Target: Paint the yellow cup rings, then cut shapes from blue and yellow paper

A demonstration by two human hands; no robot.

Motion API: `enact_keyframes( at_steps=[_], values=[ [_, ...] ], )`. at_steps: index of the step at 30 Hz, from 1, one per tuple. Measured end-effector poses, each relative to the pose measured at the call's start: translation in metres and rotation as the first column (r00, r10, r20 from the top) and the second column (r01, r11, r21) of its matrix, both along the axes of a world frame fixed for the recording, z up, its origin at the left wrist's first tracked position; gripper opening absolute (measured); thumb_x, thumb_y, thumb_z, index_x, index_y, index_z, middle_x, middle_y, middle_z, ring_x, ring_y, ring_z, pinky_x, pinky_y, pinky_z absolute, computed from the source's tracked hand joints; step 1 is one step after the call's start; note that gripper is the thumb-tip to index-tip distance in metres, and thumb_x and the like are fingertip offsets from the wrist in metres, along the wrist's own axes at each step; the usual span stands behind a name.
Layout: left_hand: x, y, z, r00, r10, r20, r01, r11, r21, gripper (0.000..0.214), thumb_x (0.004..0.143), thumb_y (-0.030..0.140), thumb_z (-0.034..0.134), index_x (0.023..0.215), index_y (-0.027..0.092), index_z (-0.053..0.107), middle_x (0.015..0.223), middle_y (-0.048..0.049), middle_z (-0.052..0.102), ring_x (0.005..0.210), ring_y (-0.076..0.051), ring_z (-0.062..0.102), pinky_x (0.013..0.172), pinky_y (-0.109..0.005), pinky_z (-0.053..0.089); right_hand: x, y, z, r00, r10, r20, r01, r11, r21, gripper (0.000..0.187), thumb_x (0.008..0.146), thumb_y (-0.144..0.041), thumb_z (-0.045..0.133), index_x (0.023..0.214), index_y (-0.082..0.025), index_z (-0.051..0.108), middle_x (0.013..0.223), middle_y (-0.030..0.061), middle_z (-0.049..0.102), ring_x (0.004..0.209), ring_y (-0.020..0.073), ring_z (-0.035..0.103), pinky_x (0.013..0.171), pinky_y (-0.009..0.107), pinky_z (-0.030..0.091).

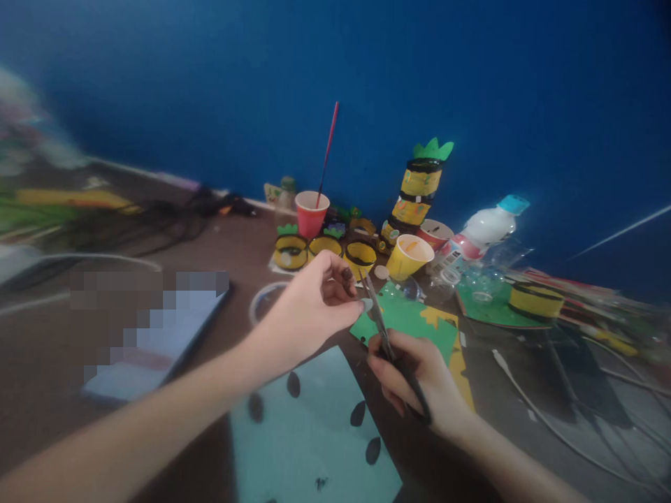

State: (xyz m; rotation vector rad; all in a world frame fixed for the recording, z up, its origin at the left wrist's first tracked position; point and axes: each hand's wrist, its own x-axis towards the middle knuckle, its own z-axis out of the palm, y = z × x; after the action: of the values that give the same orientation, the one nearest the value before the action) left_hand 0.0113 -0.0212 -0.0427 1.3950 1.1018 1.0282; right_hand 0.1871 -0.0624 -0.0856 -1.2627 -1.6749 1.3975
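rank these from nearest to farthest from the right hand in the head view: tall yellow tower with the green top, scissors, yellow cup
1. Scissors: nearest, held in the right hand, blades pointing up and left.
2. Yellow cup: on the table beyond the hand.
3. Tall yellow tower: farthest, behind the yellow cup, near the blue wall.

Right hand (430,374) holding scissors (386,342), left hand (309,293) near the blades (379,320); pale-blue sheet (314,426) below, blue wall (235,91) behind
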Motion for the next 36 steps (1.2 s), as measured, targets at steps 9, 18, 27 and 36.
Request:
enact_keyframes(
  at_steps=[9,18,27,36],
  values=[
    [0.0001,-0.0004,-0.0002,1.0,-0.008,0.0,0.008,1.0,-0.005,0.018,0.071,0.017,0.061,0.083,0.021,0.048,0.08,0.0025,0.055,0.074,-0.013,0.055,0.071,-0.03,0.043,0.0008,0.0,-0.0007,1.0,0.003,0.005,-0.003,1.0,-0.01,0.026,0.085,-0.04,0.053,0.074,-0.017,0.049,0.046,-0.008,0.037,0.034,0.0046,0.037,0.033,0.016,0.028],
    [-0.0004,-0.0015,0.0023,1.0,-0.023,0.015,0.023,1.0,-0.014,0.016,0.073,0.016,0.059,0.083,0.021,0.048,0.08,0.0036,0.055,0.074,-0.011,0.055,0.072,-0.028,0.043,0.0004,-0.0007,0.0011,1.0,-0.001,0.013,0.001,1.0,-0.014,0.026,0.084,-0.041,0.054,0.073,-0.017,0.049,0.045,-0.0078,0.038,0.034,0.005,0.037,0.033,0.016,0.027],
    [-0.0005,-0.0018,0.0031,0.999,-0.051,-0.013,0.05,0.998,-0.038,0.016,0.074,0.02,0.06,0.084,0.021,0.047,0.079,0.0032,0.054,0.074,-0.011,0.054,0.07,-0.029,0.042,-0.0009,0.0009,0.0018,1.0,-0.001,0.011,0.001,1.0,-0.011,0.027,0.084,-0.042,0.054,0.073,-0.017,0.05,0.044,-0.0081,0.037,0.034,0.0049,0.036,0.034,0.016,0.026],
    [-0.0011,-0.0022,0.003,0.997,-0.069,-0.024,0.067,0.997,-0.047,0.017,0.076,0.021,0.059,0.085,0.022,0.045,0.079,0.0045,0.054,0.073,-0.011,0.054,0.069,-0.028,0.042,-0.0009,-0.0004,0.0032,1.0,0.004,0.021,-0.004,1.0,-0.01,0.025,0.085,-0.038,0.052,0.072,-0.017,0.048,0.043,-0.0082,0.037,0.033,0.0049,0.036,0.033,0.016,0.025]
  ],
)
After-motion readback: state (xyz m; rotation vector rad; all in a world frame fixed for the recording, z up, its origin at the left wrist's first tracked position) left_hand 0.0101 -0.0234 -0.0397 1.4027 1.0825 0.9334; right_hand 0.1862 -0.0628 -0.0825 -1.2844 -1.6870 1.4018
